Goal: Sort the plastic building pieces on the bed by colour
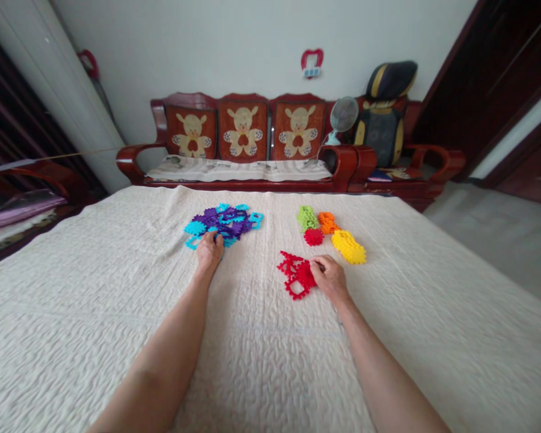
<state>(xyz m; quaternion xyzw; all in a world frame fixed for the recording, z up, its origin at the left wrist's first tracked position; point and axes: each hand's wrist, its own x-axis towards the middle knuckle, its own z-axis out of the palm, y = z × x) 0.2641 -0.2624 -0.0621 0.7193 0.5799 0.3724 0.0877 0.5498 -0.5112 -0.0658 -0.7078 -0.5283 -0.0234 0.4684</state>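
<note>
My left hand [210, 250] is at the near edge of a heap of purple toothed plastic pieces [240, 227] and light-blue toothed pieces [195, 228]. Its fingers are curled down, and what they grip, if anything, is hidden. My right hand [330, 276] is closed, thumb and fingers pinching the right side of a loose group of red toothed pieces [298, 290]. Beyond it are a green stack [306, 218], an orange stack [327, 222] and a round red stack [314, 237]. A yellow stack [348, 247] leans over at the right.
A cream quilted cover [261, 361] spreads under everything. Past its far edge stands a wooden sofa [348, 161] with bear-patterned cushions [243, 131], a small fan [344, 115] and a massage cushion [379, 133]. Another wooden armrest [49, 171] is at the left.
</note>
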